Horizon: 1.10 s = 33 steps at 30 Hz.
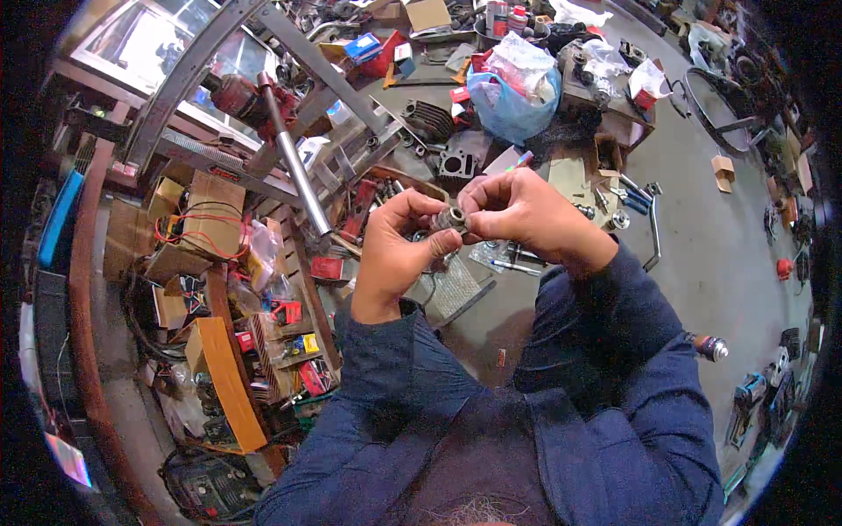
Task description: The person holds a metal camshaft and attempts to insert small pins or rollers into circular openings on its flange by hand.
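A small grey metal part (450, 218), round with a hole in its end, is held up between my two hands over my lap. My left hand (393, 250) is closed around its near left side with thumb and fingers. From the right, my right hand (532, 213) pinches the part's other side, its fingertips close to the left thumb. The part's exact kind is too small to make out. Below the hands on the floor lie a ridged light grey plate (452, 287) and a blue-and-white pen (516, 267).
A finned engine cylinder (428, 120) and a square metal engine piece (457, 163) lie ahead, beside a blue plastic bag (516, 105). At left stands a metal frame with a shiny bar (300, 180), near a cardboard box (213, 206). Blue-handled tools (633, 200) lie right.
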### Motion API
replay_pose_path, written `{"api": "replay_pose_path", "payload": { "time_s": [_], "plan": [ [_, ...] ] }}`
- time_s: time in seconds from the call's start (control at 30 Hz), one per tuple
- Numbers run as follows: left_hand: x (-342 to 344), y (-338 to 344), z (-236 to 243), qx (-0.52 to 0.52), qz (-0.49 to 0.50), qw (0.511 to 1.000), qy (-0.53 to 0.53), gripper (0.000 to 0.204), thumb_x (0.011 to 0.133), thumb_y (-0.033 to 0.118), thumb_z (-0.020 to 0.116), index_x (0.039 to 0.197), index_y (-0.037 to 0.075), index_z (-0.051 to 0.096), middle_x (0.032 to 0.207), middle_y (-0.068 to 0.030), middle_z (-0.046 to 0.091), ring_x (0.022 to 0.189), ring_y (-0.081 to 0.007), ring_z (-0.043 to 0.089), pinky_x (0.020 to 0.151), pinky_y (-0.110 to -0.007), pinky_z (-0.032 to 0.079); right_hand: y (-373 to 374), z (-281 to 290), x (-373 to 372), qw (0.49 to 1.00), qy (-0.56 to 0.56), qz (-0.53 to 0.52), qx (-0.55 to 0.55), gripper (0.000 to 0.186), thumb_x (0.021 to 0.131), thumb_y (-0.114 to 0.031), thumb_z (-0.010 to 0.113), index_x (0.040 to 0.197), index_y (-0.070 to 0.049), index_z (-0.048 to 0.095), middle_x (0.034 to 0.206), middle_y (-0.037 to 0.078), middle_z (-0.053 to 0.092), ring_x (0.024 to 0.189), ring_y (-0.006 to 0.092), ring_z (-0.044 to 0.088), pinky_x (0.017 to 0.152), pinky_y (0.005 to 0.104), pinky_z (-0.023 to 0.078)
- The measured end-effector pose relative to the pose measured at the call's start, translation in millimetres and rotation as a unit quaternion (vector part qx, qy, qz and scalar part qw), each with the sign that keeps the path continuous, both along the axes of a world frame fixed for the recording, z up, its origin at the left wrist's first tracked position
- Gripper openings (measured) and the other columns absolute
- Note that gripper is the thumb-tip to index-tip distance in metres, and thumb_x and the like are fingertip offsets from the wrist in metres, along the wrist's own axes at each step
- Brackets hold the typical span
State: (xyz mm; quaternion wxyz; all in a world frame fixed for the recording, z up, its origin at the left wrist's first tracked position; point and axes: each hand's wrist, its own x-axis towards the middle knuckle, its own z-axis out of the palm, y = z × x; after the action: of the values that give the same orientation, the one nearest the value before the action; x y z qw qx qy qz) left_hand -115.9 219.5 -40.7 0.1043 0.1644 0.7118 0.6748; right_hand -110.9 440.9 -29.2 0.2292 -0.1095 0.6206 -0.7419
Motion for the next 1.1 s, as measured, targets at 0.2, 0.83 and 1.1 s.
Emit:
{"api": "replay_pose_path", "payload": {
  "time_s": [0.2,0.83,1.1],
  "plan": [
    [1.1,3.4,10.5,-0.073,-0.015,0.995,0.064,0.04,0.068,0.018,0.091,0.097,0.003,0.068,0.09,-0.001,0.069,0.086,-0.0093,0.062,0.08,-0.026,0.05,1.1,-3.2,-1.8,0.999,-0.012,0.029,-0.013,0.003,0.082,-0.005,0.065,0.082,-0.002,0.063,0.076,-0.003,0.059,0.071,0.0064,0.054,0.071,0.0237,0.047],
    [-0.9,7.4,-0.4,-0.007,0.01,1.0,0.025,0.039,0.07,0.015,0.09,0.099,0.004,0.067,0.094,-0.0027,0.07,0.089,-0.0112,0.064,0.083,-0.029,0.051,-4.6,-10.3,-1.6,0.993,-0.089,-0.012,-0.081,0.014,0.091,-0.012,0.064,0.093,0.002,0.065,0.089,0.0,0.059,0.084,0.0091,0.061,0.083,0.0303,0.058],
    [-2.4,6.9,-1.2,0.001,-0.003,0.999,0.032,0.039,0.071,0.021,0.09,0.098,0.005,0.067,0.093,-0.0013,0.069,0.086,-0.0098,0.062,0.079,-0.027,0.049,-1.6,-6.3,-3.0,0.99,-0.12,-0.031,-0.066,0.013,0.086,-0.008,0.072,0.09,0.001,0.065,0.09,0.002,0.063,0.083,0.0117,0.065,0.081,0.0321,0.06]
  ]
}}
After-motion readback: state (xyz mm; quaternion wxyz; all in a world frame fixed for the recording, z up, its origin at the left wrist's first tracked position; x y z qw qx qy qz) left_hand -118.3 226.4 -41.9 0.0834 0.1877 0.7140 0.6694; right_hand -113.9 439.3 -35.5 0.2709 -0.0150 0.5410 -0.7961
